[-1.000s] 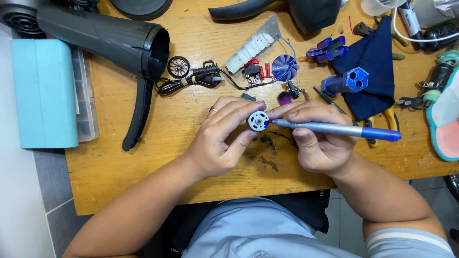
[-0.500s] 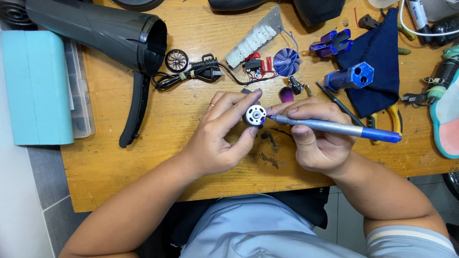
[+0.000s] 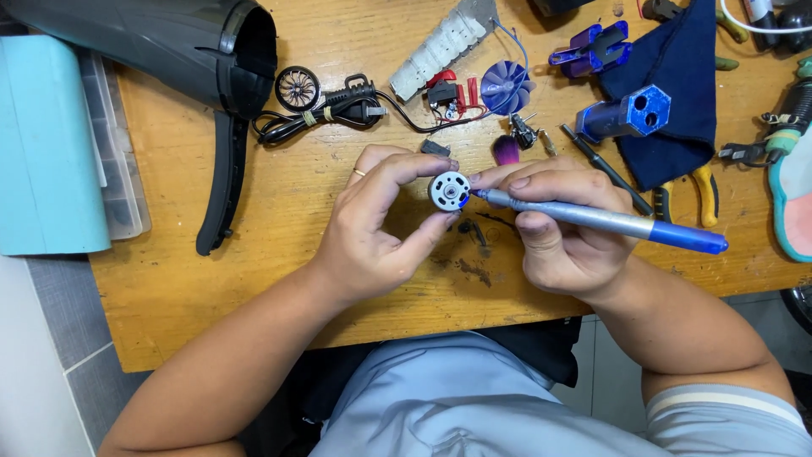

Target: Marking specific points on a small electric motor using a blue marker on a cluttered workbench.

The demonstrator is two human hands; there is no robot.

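My left hand (image 3: 381, 228) pinches a small round silver motor (image 3: 449, 190) between thumb and fingers, its end face turned up at me. My right hand (image 3: 562, 228) grips a blue and grey pen-shaped tool (image 3: 626, 225), and the tool's tip touches the motor's right edge. Both hands hover just above the wooden workbench (image 3: 254, 279), near its front edge. A ring sits on one finger of my left hand.
A black hair dryer body (image 3: 161, 38) lies at the back left with its cord and plug (image 3: 330, 114). A purple fan wheel (image 3: 506, 86), a heating element (image 3: 444, 42), a blue hexagonal part (image 3: 626, 114) on a dark cloth (image 3: 689, 68), pliers (image 3: 702, 190) and a light blue box (image 3: 46, 144) surround my hands.
The view has drifted slightly, so the bench items sit higher in frame. My hands keep the same hold, with the tool's tip staying at the motor.
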